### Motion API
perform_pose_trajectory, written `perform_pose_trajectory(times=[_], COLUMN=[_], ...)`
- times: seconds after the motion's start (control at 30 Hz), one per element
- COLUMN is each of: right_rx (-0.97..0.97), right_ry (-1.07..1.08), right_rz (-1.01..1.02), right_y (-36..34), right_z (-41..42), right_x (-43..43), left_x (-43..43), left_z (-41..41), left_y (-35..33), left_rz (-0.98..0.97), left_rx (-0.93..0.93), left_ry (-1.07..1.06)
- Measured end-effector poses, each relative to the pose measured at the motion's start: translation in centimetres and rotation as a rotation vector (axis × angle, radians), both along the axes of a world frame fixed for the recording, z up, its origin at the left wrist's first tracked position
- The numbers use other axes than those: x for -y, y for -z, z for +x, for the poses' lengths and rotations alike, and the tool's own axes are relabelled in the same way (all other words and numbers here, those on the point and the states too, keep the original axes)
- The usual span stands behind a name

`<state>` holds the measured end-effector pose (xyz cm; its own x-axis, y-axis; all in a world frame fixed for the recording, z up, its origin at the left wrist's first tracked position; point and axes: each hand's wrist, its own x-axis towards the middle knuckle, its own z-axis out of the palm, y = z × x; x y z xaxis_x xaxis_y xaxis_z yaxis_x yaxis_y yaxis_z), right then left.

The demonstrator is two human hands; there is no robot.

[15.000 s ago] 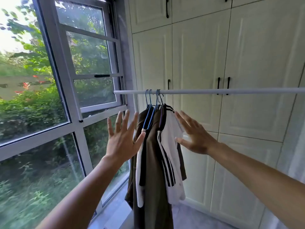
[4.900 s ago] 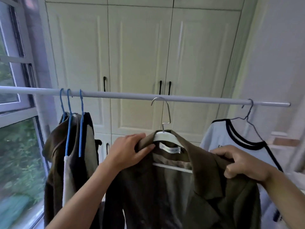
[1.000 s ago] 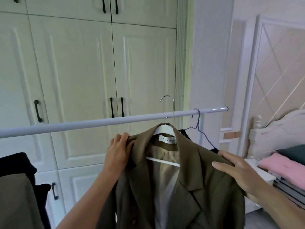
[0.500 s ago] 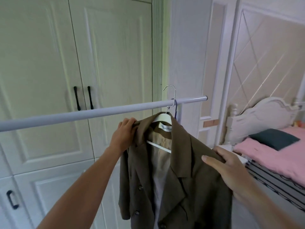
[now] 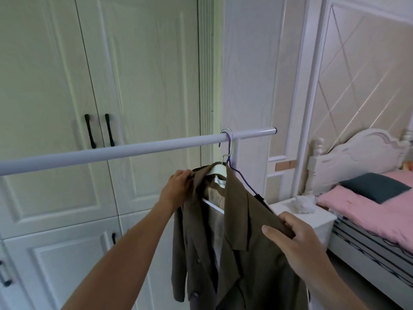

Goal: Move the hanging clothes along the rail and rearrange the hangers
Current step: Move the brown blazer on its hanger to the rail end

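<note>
You had the brown jacket [image 5: 241,253] hanging from the white rail [image 5: 138,148], close to the rail's free right end. Its white hanger [image 5: 218,170] sat inside the collar, and the hanger's metal hook [image 5: 226,136] was looped over the rail. Right beside that hook on the rail hung a purple wire hanger [image 5: 240,177], its garment almost wholly hidden behind the jacket. Your left hand [image 5: 176,191] was below the rail, fingers closed on the jacket's left shoulder edge. Your right hand [image 5: 295,240] was lower and farther from the rail, clamped on the jacket's right shoulder with the thumb on top. Behind the rail stood the wardrobe doors [image 5: 89,86].
</note>
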<state>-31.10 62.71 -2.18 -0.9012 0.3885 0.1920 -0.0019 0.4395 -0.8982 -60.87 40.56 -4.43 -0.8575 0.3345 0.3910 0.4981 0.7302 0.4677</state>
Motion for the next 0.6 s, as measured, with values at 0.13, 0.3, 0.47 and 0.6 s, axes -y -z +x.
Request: perform_pose_trajectory(times=[0.13,0.3,0.47,0.6], right_rx=[-0.003,-0.037,-0.100,-0.057], right_ry=[-0.011,-0.001,-0.023,-0.059], right_rz=[0.038,0.066,0.056,0.108], right_y=[0.6,0.9,0.8,1.5], right_z=[-0.3,-0.6,-0.6,-0.6], right_x=[-0.2,0.1,0.5,0.9], left_x=[-0.6,-1.1,-0.8,-0.6], left_z=[-0.2,0.6,0.0,0.0], left_y=[0.9,1.0,0.3,1.2], left_rz=[0.030,0.137,0.167,0.167], left_rx=[-0.033,-0.158,-0.213,-0.186], left_ry=[-0.009,-0.057,-0.040,0.002])
